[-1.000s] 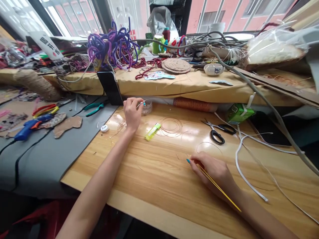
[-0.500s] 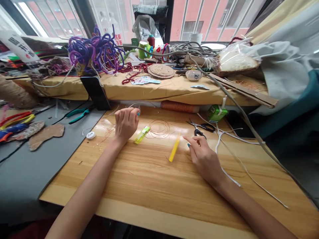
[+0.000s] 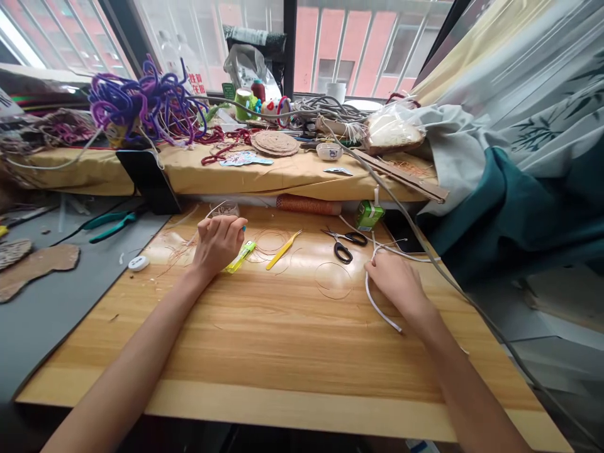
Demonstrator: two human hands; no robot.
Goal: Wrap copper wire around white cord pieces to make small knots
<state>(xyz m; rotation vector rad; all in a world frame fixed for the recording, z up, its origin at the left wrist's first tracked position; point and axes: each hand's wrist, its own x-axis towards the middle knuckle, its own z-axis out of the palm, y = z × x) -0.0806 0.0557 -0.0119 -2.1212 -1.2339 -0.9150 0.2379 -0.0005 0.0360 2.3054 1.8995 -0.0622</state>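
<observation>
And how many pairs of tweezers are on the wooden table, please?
1: the yellow tweezers, lying between the lighter and the scissors. More could be hidden behind the left hand.

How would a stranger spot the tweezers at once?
Find the wooden table in front of the cloth-covered ledge. Toward its far side, the tweezers lie slanted between the lighter beside the left hand and the black-handled scissors. They are the slim yellow tool tapering to a thin tip, unlike the stubbier, yellow-green lighter.
</observation>
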